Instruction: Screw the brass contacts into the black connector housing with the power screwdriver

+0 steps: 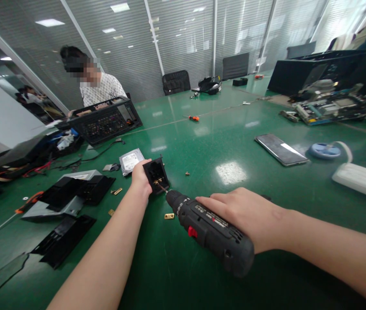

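Black housing (pixel 157 167) in left fingers (pixel 144 163), hollow side toward drill (pixel 215 230)

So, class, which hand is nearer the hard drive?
Left. The left hand, holding a black part, is beside the hard drive; the right hand, on the drill, is farther off, rightward.

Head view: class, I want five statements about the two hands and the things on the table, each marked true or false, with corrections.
1. The left hand holds a black part and the right hand a power drill. True.
2. The power drill points away from the black part. False: its bit points towards it.
3. A gold-coloured plate lies on the green table. True.
4. In the picture, the phone lies left of the drill. False: the phone lies to its right.
5. A screwdriver lies at the far left. True.
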`<state>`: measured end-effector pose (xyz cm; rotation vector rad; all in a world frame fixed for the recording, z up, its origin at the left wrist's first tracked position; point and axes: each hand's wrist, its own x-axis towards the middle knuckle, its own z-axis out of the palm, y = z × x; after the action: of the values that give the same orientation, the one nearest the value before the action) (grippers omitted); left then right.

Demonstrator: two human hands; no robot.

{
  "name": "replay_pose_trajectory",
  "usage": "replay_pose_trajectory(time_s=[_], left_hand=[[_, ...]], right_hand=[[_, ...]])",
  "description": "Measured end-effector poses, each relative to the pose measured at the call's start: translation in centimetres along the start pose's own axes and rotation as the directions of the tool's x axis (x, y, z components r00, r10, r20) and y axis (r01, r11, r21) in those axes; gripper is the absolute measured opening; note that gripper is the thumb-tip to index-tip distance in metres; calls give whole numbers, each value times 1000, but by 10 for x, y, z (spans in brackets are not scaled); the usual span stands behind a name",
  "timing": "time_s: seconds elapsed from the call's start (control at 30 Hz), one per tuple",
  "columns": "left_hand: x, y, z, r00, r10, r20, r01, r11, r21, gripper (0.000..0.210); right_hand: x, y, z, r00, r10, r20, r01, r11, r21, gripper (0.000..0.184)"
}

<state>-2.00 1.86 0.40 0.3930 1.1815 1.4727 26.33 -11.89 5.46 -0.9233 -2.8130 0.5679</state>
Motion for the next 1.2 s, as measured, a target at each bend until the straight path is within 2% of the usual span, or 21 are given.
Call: replay_pose_trajectory(time_s=[0.13,0.27,0.4,0.5,0.6,0.7,0.73,0.77,0.83,0.87,0.9,0.93,1.0,1.2], left_hand=[[-3,1,3,997,-56,-54,59,997,58,14],[-5,2,5,997,-59,-48,63,995,81,12],[-3,1,3,999,-30,-31,33,995,91,13],[1,-1,1,1000,2,-20,1,994,113,17],[2,-5,2,995,79,-64,-69,986,152,19],[-1,-5,6,957,268,-113,-230,935,270,22],[-3,-4,7,922,376,-96,-322,879,351,24],[-6,-3,7,867,496,-48,-424,785,452,27],[-10,1,6,711,692,124,-583,482,654,36],[-13,2,5,639,738,217,-613,318,723,40],[-14,3,3,586,756,290,-615,183,767,43],[-16,4,2,558,759,336,-599,88,796,46],[-17,4,-1,546,747,378,-560,-10,828,47],[-20,6,-5,599,684,415,-446,-146,883,44]], right_hand=[[-1,0,0,1000,-7,-10,7,1000,7,69],[-1,0,0,1000,-9,-20,9,1000,5,62],[-1,4,0,999,-3,-35,5,998,59,52],[-1,12,1,996,-12,-89,23,991,129,53],[-3,23,0,976,-5,-218,71,953,295,58],[-4,36,-5,947,57,-315,107,871,480,46],[-5,41,-8,938,69,-340,123,851,511,42],[-5,46,-10,925,72,-373,145,840,522,39],[-6,56,-15,894,58,-444,201,833,515,32],[-7,61,-17,883,58,-466,219,826,519,28],[-7,65,-18,876,69,-478,226,817,531,25],[-8,69,-19,871,89,-483,221,808,547,23],[-8,74,-20,866,144,-479,190,791,582,22],[-7,86,-15,849,239,-471,152,743,652,27]])
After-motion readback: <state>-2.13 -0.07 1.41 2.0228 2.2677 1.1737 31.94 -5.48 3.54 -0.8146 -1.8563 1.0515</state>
